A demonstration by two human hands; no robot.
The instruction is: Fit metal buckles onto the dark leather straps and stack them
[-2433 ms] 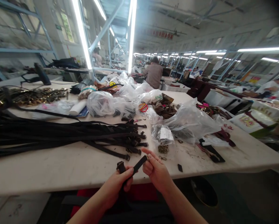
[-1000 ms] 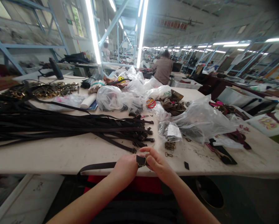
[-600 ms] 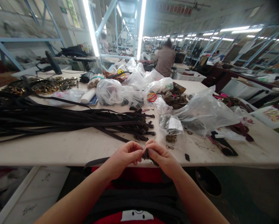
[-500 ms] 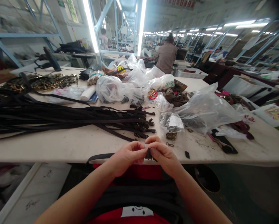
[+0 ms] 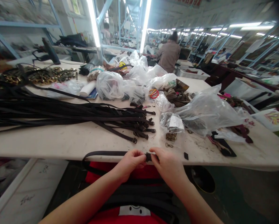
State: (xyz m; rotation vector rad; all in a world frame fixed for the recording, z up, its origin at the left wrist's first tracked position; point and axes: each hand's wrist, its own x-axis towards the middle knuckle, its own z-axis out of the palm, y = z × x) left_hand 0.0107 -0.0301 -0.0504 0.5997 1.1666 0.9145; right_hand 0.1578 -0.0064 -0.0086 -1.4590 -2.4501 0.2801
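Observation:
At the front edge of the table, my left hand pinches a black strap close to its end. My right hand has its thumb and fingers closed on the strap's dark end piece, where a small metal fitting partly shows between the two hands. From my left hand the strap runs left along the table edge, then loops down toward my lap. Beyond my hands lies a thick bundle of black straps, with metal buckles at its right ends. A loose metal snap hook rests just past my right hand.
Clear plastic bags and red-orange scissors lie across the table's middle and right. Metal hardware is heaped at the far left. A small black piece sits near the front edge. A co-worker is farther back.
My right hand has turned flatter and shifted slightly right along the strap end. My left hand keeps its pinch. The view has tilted slightly.

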